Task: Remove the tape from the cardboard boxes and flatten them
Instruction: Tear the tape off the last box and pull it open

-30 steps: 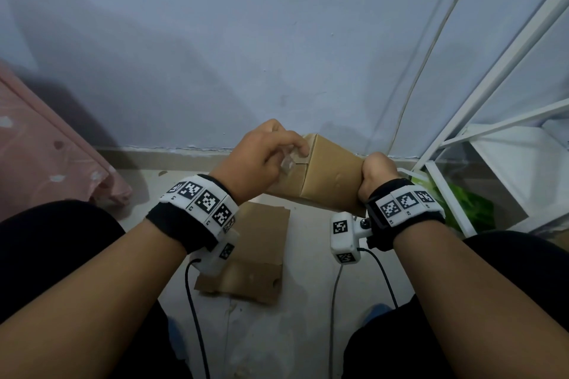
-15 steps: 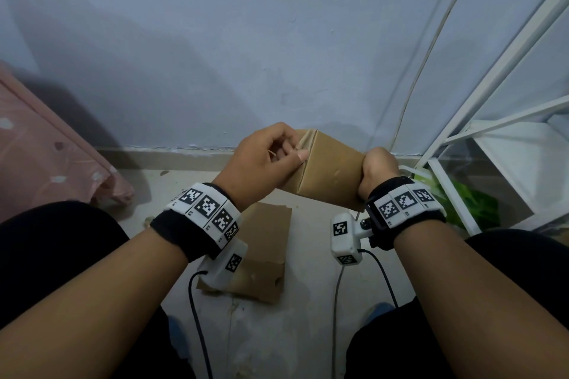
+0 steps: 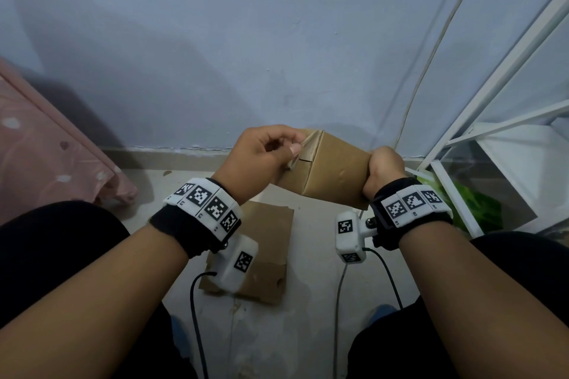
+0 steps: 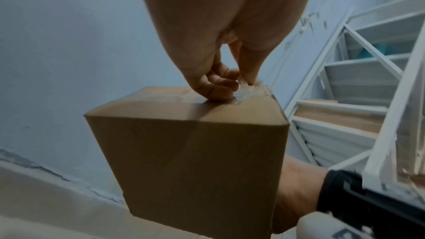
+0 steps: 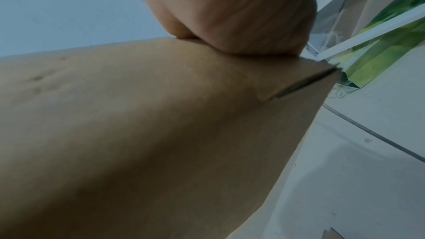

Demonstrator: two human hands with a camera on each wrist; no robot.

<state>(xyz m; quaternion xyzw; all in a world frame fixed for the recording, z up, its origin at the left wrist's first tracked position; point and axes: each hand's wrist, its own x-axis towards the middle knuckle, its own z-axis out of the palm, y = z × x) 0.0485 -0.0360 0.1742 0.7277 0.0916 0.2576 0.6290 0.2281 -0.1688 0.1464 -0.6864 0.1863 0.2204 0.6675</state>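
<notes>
A small brown cardboard box [image 3: 326, 172] is held in the air between both hands, tilted, in front of a pale blue wall. My left hand [image 3: 271, 152] is at the box's left end and pinches a strip of clear tape [image 4: 247, 89] between thumb and fingers at the seam. In the left wrist view the left hand [image 4: 230, 83] sits on the box [image 4: 190, 148], the tape crumpled at the top corner. My right hand [image 3: 383, 171] grips the box's right end; most of its fingers are hidden. The right wrist view shows the box [image 5: 149, 124] under my right hand [image 5: 234, 30].
A flattened cardboard piece [image 3: 261, 255] lies on the pale floor between my knees. A white metal shelf frame [image 3: 492, 120] stands at the right with a green bag [image 3: 474, 203] at its foot. Pink fabric [image 3: 40, 148] hangs at the left. A thin cable [image 3: 431, 55] runs down the wall.
The box has risen slightly and tilted. My left hand has shifted from covering the box's end to pinching the tape at the seam and drawing it back.
</notes>
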